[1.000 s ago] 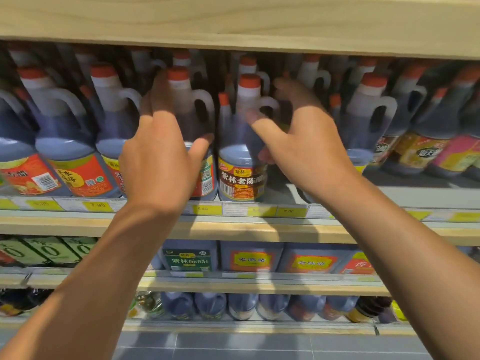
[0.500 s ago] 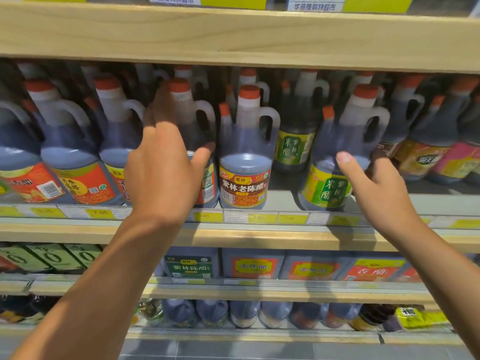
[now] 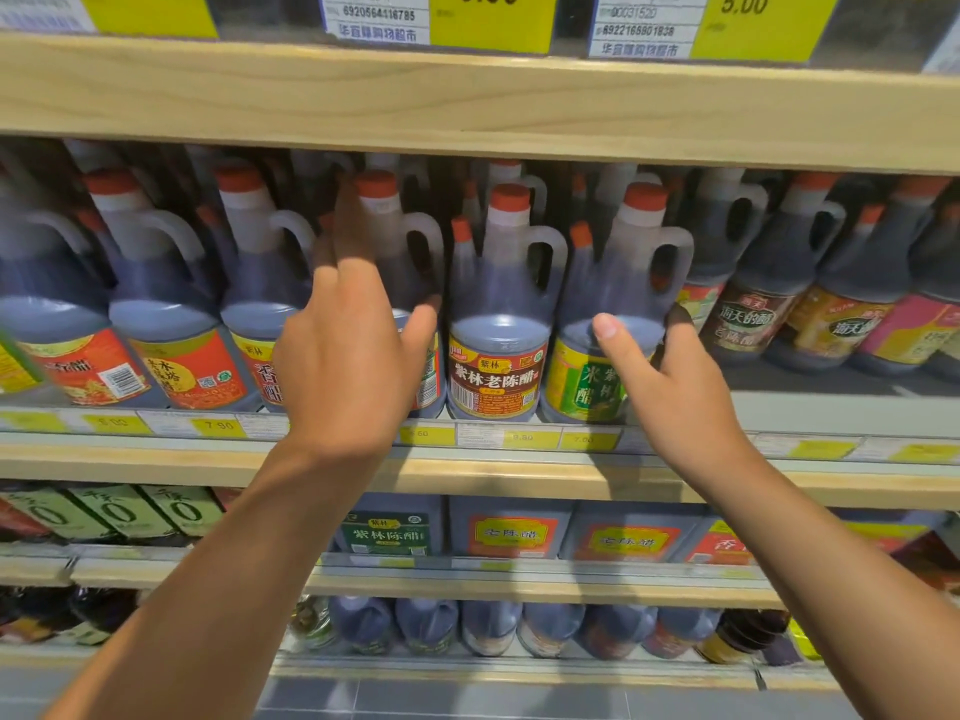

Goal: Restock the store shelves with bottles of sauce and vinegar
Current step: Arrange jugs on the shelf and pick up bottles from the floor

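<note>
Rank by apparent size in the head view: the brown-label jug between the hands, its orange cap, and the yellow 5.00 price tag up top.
1. brown-label jug, clearly largest.
2. yellow 5.00 price tag, though it is cut off by the frame edge.
3. orange cap, smallest.

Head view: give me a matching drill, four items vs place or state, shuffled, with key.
Items:
1. left hand
2. right hand
3. brown-label jug
4. square jugs

Matches:
A. on the shelf below
B. grips the green-label jug
C. stands untouched between both hands
D. on the jug left of the brown-label one

Pairs: 1-D, 2-B, 3-C, 4-A
</note>
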A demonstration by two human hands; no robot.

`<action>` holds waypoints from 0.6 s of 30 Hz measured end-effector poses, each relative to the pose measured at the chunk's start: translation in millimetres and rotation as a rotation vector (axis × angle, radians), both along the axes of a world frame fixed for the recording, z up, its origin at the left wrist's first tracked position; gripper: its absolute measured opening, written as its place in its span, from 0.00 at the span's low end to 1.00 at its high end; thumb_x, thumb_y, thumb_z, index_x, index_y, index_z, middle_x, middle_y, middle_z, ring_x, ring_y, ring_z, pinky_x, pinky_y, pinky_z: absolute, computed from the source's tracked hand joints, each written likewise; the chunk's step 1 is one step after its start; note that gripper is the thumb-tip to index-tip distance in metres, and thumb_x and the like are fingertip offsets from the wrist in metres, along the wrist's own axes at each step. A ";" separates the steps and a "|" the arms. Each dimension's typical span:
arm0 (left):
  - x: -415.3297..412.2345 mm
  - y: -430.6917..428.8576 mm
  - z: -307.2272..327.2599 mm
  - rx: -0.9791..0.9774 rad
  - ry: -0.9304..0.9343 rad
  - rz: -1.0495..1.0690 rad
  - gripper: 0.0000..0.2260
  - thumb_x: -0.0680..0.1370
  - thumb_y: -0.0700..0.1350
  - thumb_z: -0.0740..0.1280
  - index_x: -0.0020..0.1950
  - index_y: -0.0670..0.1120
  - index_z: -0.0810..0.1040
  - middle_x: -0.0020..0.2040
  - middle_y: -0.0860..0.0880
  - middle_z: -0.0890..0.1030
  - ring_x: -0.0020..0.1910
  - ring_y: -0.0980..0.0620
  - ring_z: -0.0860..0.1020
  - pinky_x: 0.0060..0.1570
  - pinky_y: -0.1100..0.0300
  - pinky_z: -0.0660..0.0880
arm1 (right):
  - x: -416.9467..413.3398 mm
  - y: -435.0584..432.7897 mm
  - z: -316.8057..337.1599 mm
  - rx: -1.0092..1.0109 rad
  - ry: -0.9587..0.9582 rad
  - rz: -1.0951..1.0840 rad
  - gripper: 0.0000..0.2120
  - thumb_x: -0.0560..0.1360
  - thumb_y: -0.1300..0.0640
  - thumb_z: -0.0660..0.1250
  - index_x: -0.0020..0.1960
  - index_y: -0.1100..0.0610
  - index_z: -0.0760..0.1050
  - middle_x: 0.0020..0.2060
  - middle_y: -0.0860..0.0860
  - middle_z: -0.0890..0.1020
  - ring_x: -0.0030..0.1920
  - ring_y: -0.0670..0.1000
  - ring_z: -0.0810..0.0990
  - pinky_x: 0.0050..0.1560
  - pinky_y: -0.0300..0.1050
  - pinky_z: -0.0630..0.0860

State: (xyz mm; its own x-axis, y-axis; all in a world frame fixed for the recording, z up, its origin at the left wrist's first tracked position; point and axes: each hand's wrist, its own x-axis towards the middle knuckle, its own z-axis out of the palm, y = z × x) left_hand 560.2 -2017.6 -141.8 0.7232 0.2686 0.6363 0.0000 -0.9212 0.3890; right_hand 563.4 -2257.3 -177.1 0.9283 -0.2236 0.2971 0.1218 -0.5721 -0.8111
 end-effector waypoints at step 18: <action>-86.1 -144.4 -73.9 -0.006 0.000 -0.540 0.33 0.75 0.58 0.67 0.78 0.48 0.67 0.81 0.47 0.63 0.84 0.45 0.54 0.80 0.38 0.51 | -110.5 -120.6 -19.5 -0.506 -0.219 0.021 0.36 0.80 0.37 0.60 0.83 0.46 0.51 0.83 0.46 0.52 0.83 0.49 0.49 0.80 0.62 0.50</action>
State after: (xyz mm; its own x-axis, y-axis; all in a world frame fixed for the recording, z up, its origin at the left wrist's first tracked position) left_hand 474.2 -2162.0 -215.7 0.7594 -0.1377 0.6359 -0.4732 -0.7876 0.3946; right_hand 453.0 -2377.9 -196.6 0.8356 0.0149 0.5491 0.2722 -0.8795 -0.3903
